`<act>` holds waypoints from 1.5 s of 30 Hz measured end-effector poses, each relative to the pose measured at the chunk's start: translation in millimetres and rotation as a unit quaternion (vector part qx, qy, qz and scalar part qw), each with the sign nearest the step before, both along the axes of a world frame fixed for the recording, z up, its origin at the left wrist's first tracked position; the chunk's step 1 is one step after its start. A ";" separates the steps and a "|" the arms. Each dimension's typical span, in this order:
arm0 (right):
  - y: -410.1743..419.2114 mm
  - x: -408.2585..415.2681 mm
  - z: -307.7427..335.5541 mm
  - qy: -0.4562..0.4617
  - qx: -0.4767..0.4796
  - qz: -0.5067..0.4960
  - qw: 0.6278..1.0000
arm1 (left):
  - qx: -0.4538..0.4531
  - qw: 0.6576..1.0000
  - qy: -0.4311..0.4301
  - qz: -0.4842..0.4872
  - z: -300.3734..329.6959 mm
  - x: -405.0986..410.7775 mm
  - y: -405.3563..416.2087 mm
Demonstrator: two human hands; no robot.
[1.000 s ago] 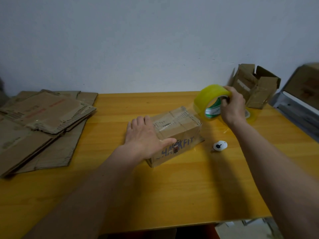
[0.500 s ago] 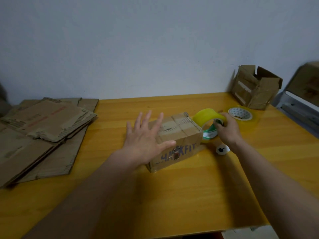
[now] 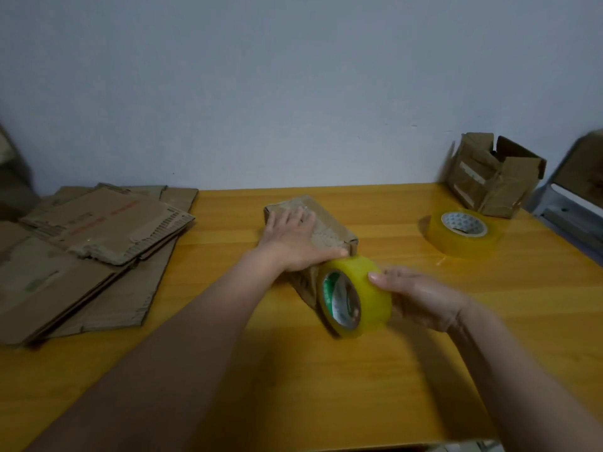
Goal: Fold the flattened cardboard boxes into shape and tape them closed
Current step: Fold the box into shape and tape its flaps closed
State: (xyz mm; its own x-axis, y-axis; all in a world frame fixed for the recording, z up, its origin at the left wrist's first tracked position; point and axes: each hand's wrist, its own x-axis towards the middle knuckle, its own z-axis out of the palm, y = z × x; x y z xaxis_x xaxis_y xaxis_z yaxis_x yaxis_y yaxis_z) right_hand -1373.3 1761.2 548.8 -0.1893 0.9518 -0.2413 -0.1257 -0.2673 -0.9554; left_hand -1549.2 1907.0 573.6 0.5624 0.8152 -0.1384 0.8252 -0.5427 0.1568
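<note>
Head view: left hand (image 3: 295, 241) lies flat, fingers straight, on the small folded box (image 3: 329, 228) at mid-table (image 3: 424, 370). Right hand (image 3: 421, 300) grips the upright yellow tape roll (image 3: 357, 298) against the box's near end. Flattened cardboard (image 3: 85, 249) lies stacked at left.

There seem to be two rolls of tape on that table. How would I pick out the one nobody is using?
Look to the far right of the yellow wooden table, near the open cardboard box by the wall. Just in front of that box, the spare tape roll lies flat with its white core facing up. The other roll stands on edge in the right hand.
</note>
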 end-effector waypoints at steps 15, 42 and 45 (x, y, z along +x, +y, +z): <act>32.5 -24.5 36.2 -0.429 0.279 -0.232 0.827 | -0.038 0.986 -0.074 -0.144 13.0 -5.0 3.2; 51.8 -36.6 18.7 -0.504 0.230 -0.014 0.833 | -0.194 0.782 -0.562 0.187 -31.6 -17.6 -42.7; 55.6 -37.1 14.4 -0.467 0.238 -0.045 0.850 | -0.139 0.744 -0.607 0.242 -38.3 -21.0 -72.8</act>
State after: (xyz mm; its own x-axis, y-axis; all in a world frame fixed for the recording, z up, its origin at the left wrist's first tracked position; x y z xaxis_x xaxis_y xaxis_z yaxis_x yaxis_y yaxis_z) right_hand -1410.5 1816.8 563.2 -0.0482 0.9842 0.1706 0.7485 0.1486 -0.6463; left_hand -1570.1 1834.1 535.3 0.0608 0.9977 0.0312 0.0722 -0.0355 0.9968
